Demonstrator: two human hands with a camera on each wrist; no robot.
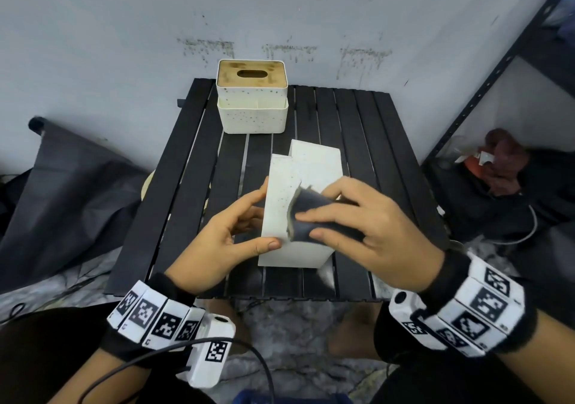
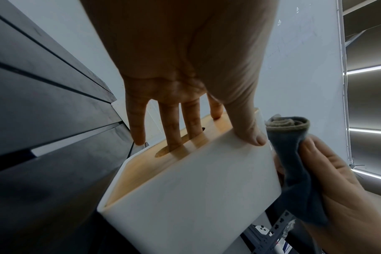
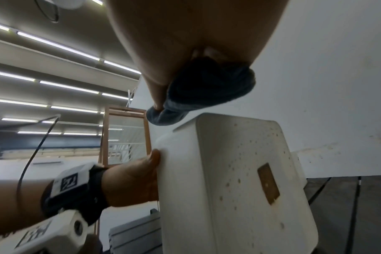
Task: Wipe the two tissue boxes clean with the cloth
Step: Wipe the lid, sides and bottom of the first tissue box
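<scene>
A white speckled tissue box (image 1: 295, 248) lies on its side near the middle of the black slatted table (image 1: 382, 142). My left hand (image 1: 258, 216) grips its left end: the thumb lies on the white side (image 2: 196, 197) and the fingers (image 2: 174, 135) rest on the wooden lid at the slot. My right hand (image 1: 323, 213) holds a bunched dark blue-grey cloth (image 1: 306, 207) against the box's upper face. The right wrist view shows the cloth (image 3: 207, 91) at the box's top edge (image 3: 239, 180). The second tissue box (image 1: 252, 95), upright with a stained wooden lid, stands at the table's far edge.
A grey wall rises just behind the table. A black metal shelf frame (image 1: 485, 89) stands to the right, with a reddish-brown bundle (image 1: 501, 160) on its low shelf. Dark fabric (image 1: 71, 179) lies on the floor at the left. A cable (image 1: 155, 357) hangs from my left wrist.
</scene>
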